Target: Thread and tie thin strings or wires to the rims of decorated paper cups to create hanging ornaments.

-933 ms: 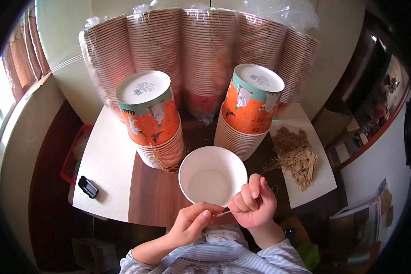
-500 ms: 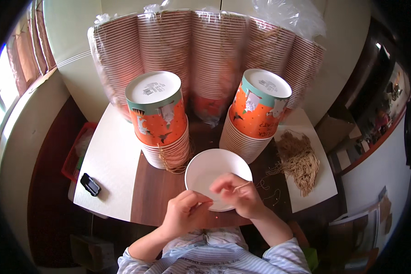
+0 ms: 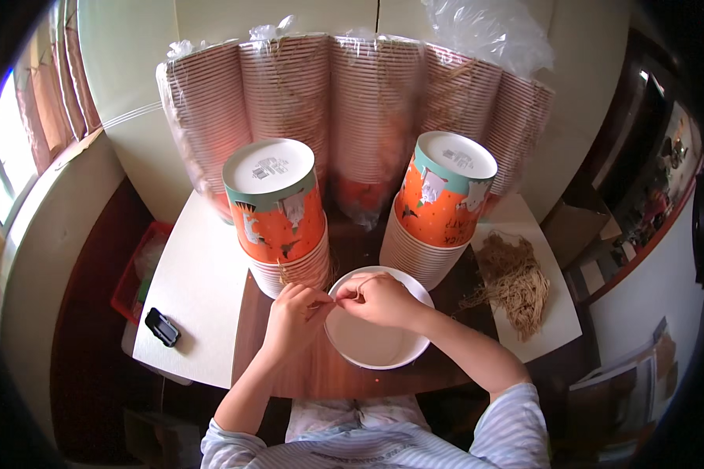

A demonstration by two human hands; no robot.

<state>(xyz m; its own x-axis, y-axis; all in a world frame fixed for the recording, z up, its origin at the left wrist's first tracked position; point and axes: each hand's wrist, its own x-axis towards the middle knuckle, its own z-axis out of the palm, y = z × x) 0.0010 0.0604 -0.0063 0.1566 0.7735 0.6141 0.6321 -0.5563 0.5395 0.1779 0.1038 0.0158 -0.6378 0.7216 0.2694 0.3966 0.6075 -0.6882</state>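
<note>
My left hand and my right hand meet fingertip to fingertip over the left rim of an upright white paper bucket. Both are closed in a pinch. A thin strand of twine shows at the right fingers; what sits between the left fingertips is too small to make out. Just beyond my left hand stands a stack of upside-down orange and green paper buckets, with loose twine hanging at its lower side. A similar stack stands beyond my right hand.
Tall plastic-wrapped bucket stacks line the back of the table. A tangled heap of beige twine lies on the right white panel. On the left panel rests a small black open case. Beside the table at left is a red crate.
My right hand has moved left and away from me, and its fingers have closed. My left hand has shifted slightly forward to meet it. The view has tilted a little.
</note>
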